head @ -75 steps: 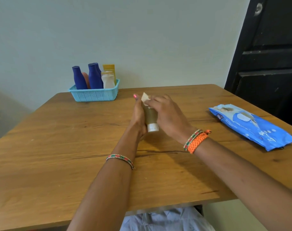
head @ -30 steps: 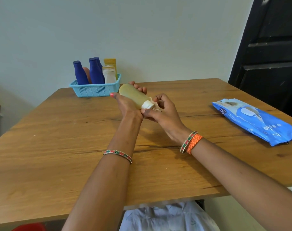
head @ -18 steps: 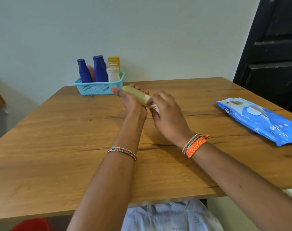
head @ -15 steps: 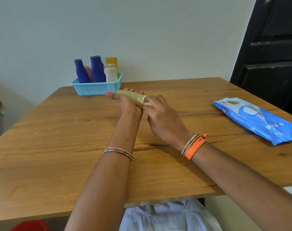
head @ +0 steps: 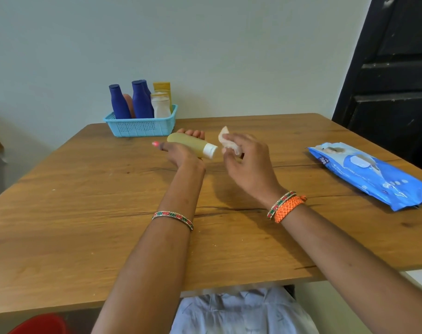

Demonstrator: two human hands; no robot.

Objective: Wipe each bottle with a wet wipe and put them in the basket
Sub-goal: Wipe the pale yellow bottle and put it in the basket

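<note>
My left hand grips a yellow-green bottle with a white cap, held sideways above the table with the cap pointing right. Just to its right, my right hand pinches a crumpled white wet wipe, a small gap apart from the bottle's cap. At the table's far edge stands a light blue basket holding several bottles: blue ones, a yellow one, a white one and a pinkish one partly hidden.
A blue pack of wet wipes lies on the right side of the wooden table. A dark door stands at the far right. Something red shows below the table's near-left edge.
My right hand has pulled the wipe off the bottle's cap end and moved a little to the right. The left hand still holds the bottle sideways in about the same place.
</note>
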